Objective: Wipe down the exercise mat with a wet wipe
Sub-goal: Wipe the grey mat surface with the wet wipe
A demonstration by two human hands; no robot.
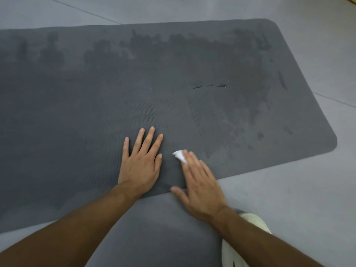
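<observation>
Head camera: the left hand [141,163] is spread flat on the grey exercise mat [86,97], close to its near edge. Just to its right, a crumpled white wet wipe [180,155] is pressed onto the mat under the straight, close-set fingers of the right hand [201,188].

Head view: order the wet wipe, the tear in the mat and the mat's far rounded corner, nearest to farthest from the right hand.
1. wet wipe, pressed under the fingers of the right hand, by the near edge of the exercise mat.
2. tear, mid-mat, ahead of that hand.
3. far rounded corner, upper right, beyond the tear.
</observation>
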